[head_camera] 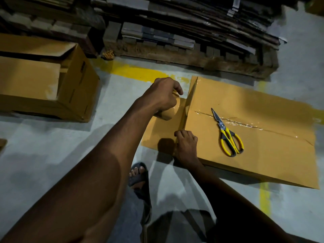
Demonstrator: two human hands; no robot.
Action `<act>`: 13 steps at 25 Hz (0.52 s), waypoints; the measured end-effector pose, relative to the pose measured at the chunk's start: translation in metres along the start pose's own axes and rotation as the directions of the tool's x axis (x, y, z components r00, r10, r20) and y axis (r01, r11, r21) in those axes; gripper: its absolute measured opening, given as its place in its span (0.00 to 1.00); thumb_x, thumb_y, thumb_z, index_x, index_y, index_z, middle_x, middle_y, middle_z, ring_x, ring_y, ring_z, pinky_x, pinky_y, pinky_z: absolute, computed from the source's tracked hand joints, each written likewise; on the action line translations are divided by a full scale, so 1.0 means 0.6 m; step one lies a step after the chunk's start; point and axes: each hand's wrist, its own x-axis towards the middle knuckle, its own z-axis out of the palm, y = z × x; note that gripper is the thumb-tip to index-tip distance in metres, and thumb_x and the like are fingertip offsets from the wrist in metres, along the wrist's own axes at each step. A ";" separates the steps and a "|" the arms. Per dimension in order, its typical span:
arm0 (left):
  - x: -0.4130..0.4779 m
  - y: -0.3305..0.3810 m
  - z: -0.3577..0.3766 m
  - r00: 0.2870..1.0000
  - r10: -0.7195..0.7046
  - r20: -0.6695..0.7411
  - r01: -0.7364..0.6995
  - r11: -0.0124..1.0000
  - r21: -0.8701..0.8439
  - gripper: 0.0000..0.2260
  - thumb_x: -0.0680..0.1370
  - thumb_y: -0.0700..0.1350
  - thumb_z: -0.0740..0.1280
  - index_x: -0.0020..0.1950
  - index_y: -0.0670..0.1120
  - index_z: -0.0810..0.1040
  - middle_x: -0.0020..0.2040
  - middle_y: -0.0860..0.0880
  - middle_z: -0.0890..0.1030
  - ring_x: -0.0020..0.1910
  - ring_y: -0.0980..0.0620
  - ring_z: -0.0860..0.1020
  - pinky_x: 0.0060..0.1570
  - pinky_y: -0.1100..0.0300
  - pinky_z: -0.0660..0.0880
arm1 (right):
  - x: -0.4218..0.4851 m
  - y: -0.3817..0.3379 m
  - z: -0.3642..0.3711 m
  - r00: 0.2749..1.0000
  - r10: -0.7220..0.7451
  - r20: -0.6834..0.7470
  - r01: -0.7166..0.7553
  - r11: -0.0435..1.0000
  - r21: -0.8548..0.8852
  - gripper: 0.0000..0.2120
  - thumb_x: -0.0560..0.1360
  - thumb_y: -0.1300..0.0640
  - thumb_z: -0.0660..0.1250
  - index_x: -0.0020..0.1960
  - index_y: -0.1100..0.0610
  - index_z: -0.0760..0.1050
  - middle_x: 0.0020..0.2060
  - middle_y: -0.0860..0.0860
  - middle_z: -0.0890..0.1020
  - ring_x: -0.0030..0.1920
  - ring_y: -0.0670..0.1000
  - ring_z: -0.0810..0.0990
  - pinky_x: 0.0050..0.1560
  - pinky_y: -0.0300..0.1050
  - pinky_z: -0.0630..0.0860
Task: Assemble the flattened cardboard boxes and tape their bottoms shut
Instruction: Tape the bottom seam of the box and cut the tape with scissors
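Left hand [161, 95] is gripping the tape roll [169, 111], fingers curled round its smooth tan rim, just beside the left edge of the cardboard box [263, 155]. The box is lying on the grey concrete floor [52, 155], its matte tan flat face up. A glossy clear tape strip [254, 126] is wrinkling along its seam. Right hand [186, 146] is holding the box's near-left edge, fingers bent and close together over it. Yellow-handled steel scissors [228, 135] are resting closed on the box.

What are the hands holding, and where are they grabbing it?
The left hand grips the tape roll over its top rim. The right hand holds the cardboard box by its left edge.
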 end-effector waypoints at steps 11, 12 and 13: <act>0.007 0.008 -0.001 0.999 0.018 -0.034 -0.018 1.000 0.008 0.25 0.70 0.29 0.64 0.62 0.51 0.79 0.67 0.47 0.74 0.64 0.46 0.72 0.43 0.61 0.67 | 0.167 0.022 -0.067 0.926 0.119 0.358 0.180 0.692 -0.699 0.42 0.77 0.31 0.44 0.78 0.61 0.56 0.78 0.63 0.51 0.77 0.66 0.38 0.70 0.72 0.31; 0.011 0.008 0.000 0.999 0.012 -0.036 -0.012 1.000 0.009 0.24 0.71 0.30 0.64 0.62 0.51 0.79 0.67 0.47 0.74 0.64 0.45 0.72 0.42 0.61 0.68 | 0.178 0.010 -0.079 0.911 0.174 0.374 0.135 0.731 -0.669 0.42 0.76 0.31 0.43 0.78 0.60 0.55 0.78 0.63 0.51 0.77 0.67 0.38 0.70 0.71 0.32; 0.015 0.007 0.001 0.999 0.005 -0.036 -0.004 1.000 0.008 0.24 0.71 0.30 0.64 0.61 0.51 0.79 0.67 0.47 0.74 0.64 0.45 0.73 0.42 0.61 0.68 | 0.190 0.006 -0.072 0.929 0.194 0.316 0.043 0.789 -0.612 0.41 0.77 0.31 0.44 0.79 0.60 0.55 0.78 0.63 0.52 0.77 0.67 0.40 0.72 0.69 0.35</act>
